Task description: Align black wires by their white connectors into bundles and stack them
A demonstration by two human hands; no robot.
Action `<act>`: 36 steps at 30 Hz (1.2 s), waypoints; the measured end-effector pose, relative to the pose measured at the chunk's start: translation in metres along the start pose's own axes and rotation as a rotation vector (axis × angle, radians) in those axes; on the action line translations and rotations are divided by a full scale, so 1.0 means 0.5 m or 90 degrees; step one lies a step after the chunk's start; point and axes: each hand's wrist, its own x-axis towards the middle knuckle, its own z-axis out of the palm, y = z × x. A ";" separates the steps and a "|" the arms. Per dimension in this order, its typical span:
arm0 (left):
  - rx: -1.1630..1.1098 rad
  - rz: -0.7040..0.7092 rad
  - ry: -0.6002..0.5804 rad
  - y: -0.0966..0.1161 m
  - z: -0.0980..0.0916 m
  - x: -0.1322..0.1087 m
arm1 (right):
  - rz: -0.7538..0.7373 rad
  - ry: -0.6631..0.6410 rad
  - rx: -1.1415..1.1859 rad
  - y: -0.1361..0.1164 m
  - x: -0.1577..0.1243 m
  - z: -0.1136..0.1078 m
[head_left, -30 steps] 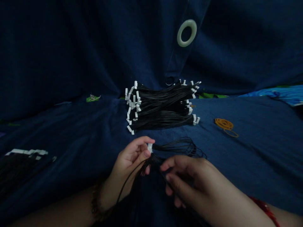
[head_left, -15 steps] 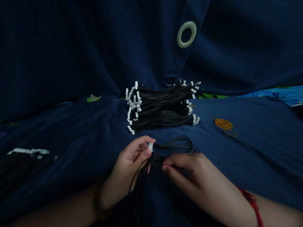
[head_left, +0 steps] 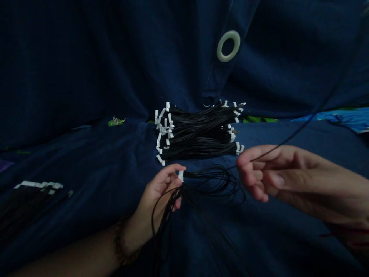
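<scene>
My left hand (head_left: 164, 192) pinches a white connector (head_left: 181, 175) at the end of a bundle of thin black cables (head_left: 221, 181). Some of the cables loop out to the right, and others hang down past my left palm. On the right, my right hand (head_left: 276, 175) has a single black strand running across its fingers. That strand stretches up toward the upper right, and a short piece links back to the looped bundle. Just beyond my hands lies a stack of black cable bundles (head_left: 198, 132) with white connectors at both ends.
More black cables with white connectors (head_left: 39, 185) lie at the left. A dark blue cloth (head_left: 288, 138) covers the surface, and a blue curtain with a pale ring (head_left: 228, 46) hangs behind. A green scrap (head_left: 117, 122) sits at the back left.
My right hand has moved right and upward from beside the bundle, drawing one strand out. My left hand stays on the connector. The orange coil is now hidden by my right hand.
</scene>
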 end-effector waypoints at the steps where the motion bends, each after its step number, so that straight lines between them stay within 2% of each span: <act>1: 0.005 -0.011 0.003 0.002 0.001 0.000 | -0.029 0.037 0.016 0.002 0.002 -0.004; 3: 0.019 -0.030 0.014 0.006 0.002 -0.002 | -0.094 0.122 0.093 0.005 0.007 -0.011; 5: 0.023 -0.040 0.011 0.011 0.003 -0.004 | -0.172 0.255 0.127 0.003 0.009 -0.019; 7: 0.015 -0.046 -0.002 0.013 0.004 -0.006 | -0.192 0.341 0.129 -0.005 0.006 -0.023; 8: 0.010 -0.051 -0.004 0.013 0.004 -0.006 | -0.185 0.358 0.114 -0.009 0.003 -0.022; 10: 0.000 -0.062 0.005 0.011 0.003 -0.004 | -0.170 0.322 0.071 -0.013 -0.005 -0.009; 12: -0.013 -0.063 0.010 0.006 0.000 0.000 | -0.150 0.194 -0.006 -0.006 -0.014 0.018; 14: -0.041 -0.060 -0.013 0.001 -0.004 0.003 | -0.146 0.080 -0.174 0.012 -0.022 0.051; 17: -0.065 -0.086 -0.072 -0.005 -0.008 0.002 | -0.285 0.097 -0.513 0.048 -0.031 0.091; 20: -0.058 -0.107 -0.101 -0.011 -0.008 -0.003 | -0.389 0.122 -0.679 0.075 -0.032 0.107; 26: -0.076 -0.080 -0.125 -0.018 0.003 -0.006 | -0.412 0.114 -0.709 0.084 -0.025 0.103; 33: -0.080 -0.092 -0.131 -0.015 0.007 -0.003 | -0.427 0.118 -0.710 0.086 -0.027 0.105; 36: -0.075 -0.094 -0.124 -0.014 0.006 -0.006 | -0.438 0.095 -0.709 0.088 -0.025 0.106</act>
